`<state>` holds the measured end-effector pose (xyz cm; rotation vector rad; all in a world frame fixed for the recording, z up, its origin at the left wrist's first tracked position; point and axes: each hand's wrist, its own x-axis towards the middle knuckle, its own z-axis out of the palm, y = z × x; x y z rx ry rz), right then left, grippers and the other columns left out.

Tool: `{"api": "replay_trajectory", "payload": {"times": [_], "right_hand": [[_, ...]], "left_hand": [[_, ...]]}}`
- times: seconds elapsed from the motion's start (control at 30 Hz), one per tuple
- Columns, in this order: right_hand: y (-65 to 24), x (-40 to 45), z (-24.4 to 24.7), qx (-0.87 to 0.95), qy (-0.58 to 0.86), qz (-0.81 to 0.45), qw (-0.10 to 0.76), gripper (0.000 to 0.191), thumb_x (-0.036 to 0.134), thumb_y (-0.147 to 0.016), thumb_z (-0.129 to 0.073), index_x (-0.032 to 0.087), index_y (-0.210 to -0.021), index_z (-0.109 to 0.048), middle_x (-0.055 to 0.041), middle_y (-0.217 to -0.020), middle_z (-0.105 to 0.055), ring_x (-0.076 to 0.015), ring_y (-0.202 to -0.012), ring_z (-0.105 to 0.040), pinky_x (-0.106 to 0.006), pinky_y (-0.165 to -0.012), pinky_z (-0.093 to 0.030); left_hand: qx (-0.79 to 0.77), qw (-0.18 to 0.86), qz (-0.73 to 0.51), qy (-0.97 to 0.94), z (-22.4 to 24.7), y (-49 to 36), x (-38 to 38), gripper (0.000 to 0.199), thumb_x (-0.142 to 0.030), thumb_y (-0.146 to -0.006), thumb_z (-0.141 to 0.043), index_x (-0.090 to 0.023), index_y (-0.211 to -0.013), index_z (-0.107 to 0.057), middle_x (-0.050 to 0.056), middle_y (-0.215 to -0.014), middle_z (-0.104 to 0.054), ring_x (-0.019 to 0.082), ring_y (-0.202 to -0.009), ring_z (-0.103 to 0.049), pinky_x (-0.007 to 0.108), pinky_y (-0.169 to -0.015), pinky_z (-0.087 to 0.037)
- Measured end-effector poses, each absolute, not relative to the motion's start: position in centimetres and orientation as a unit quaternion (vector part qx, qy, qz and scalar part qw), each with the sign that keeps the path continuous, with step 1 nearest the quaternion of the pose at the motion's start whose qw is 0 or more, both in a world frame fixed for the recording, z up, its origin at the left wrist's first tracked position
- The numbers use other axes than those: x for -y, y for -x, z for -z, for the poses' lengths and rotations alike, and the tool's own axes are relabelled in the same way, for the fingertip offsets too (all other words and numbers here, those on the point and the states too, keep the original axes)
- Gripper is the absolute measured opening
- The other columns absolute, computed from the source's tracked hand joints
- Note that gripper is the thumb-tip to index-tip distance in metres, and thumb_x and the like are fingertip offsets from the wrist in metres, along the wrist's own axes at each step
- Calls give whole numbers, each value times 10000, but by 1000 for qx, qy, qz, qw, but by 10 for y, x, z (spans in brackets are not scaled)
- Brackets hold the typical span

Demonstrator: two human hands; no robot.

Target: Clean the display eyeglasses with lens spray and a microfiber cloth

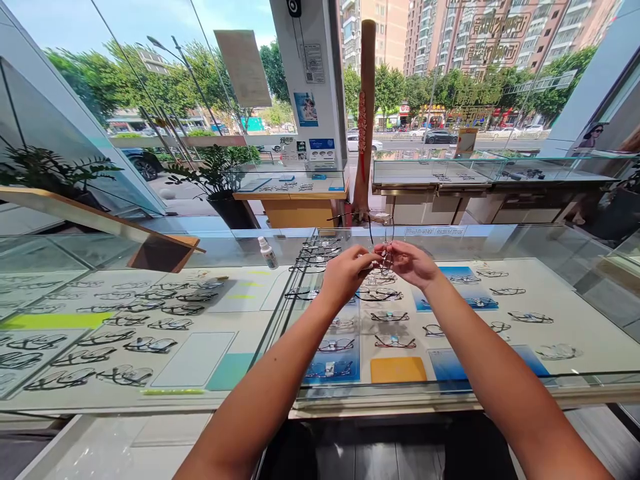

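A thin dark-framed pair of eyeglasses [371,232] is held up above the glass counter, with one temple arm reaching out to the left. My left hand [352,272] pinches it from the left, fingers bent. From the other side, the fingertips of my right hand [412,263] close on it, nearly touching the left fingers. The exact grip is partly hidden by the fingers. Just left of my left hand lies a row of eyeglasses [320,252]. Beneath both hands, more frames show in the glass display case [550,293].
A small white bottle [267,253] stands on the glass top at the left. A wooden-edged mirror or board [163,252] leans in over the left counter. Inside the case lie a yellow-orange card [399,370] and blue cards. A tall wooden post [367,87] rises behind the counter.
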<state>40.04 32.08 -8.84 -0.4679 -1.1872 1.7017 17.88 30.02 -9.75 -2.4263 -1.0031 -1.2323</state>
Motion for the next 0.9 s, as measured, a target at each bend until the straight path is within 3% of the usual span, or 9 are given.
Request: {"api": "replay_trajectory", "payload": {"times": [0.27,0.67,0.8,0.9], "right_hand": [[-407,-323,87,450,183,-700,523,219,410,-796,-927,229,-852,-816,-28,-1132,-836,-170,-1050,-755,-330,-1058,-598],[-401,-322,87,374,159,-698,589,166,311,-816,-922,234,-904,-805,-1,-994,-837,-154,-1041,-787,-274,-986,-637],[-409,-321,83,337,155,-706,604,142,300,-818,-919,266,-883,-797,34,-972,-843,-162,-1033,-795,-323,-1007,-638],[-425,-322,77,303,135,-695,638,119,329,-843,-902,306,-852,-785,75,-977,-846,-160,-1081,-788,-356,-1063,-619]], "left_hand": [[372,120,452,802,97,-175,-301,102,-332,-993,-779,-272,-1055,-833,22,-972,-768,152,-800,-701,282,-654,-423],[389,78,476,785,97,-178,-299,157,-370,-1024,-733,-236,-990,-806,37,-965,-747,157,-808,-691,284,-689,-460],[346,50,474,808,92,-177,-298,273,-449,-1046,-691,-267,-1216,-803,42,-948,-712,161,-813,-660,286,-719,-481],[397,20,561,726,84,-163,-307,529,-521,-1049,-660,-258,-1508,-640,46,-939,-674,182,-822,-634,315,-790,-524]]}}
